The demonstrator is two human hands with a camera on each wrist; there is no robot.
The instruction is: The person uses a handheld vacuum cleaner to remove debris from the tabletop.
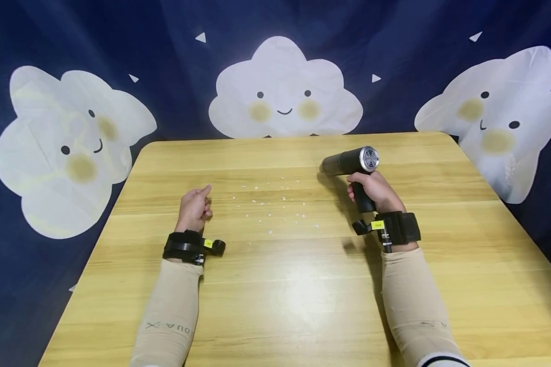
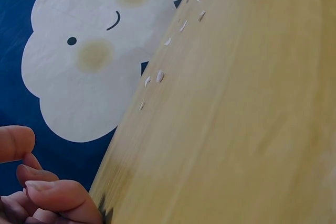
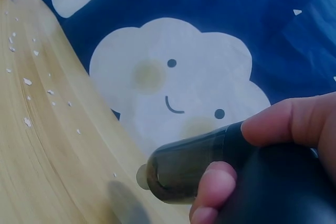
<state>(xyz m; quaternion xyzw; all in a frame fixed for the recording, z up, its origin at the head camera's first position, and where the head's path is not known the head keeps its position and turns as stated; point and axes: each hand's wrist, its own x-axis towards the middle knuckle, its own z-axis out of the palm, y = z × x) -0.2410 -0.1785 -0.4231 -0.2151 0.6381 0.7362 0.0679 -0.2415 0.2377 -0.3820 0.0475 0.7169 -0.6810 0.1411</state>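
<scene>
The right hand (image 1: pixel 377 189) grips the handle of the black pistol-shaped device (image 1: pixel 346 162), fingers wrapped around it, with the device held over the right part of the table (image 1: pixel 294 285) and its translucent nozzle (image 3: pixel 184 174) directed leftward. Small white scraps (image 1: pixel 283 198) lie scattered on the table between the hands. The left hand (image 1: pixel 194 209), positioned left of the scraps, has its fingers loosely curled and holds nothing.

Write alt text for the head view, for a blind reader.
A right hand grips a black, blower-like device by its handle, nozzle pointing left over a wooden table. Small white scraps lie scattered between the device and the loosely curled left hand; behind hangs a dark blue backdrop with smiling white clouds.
</scene>
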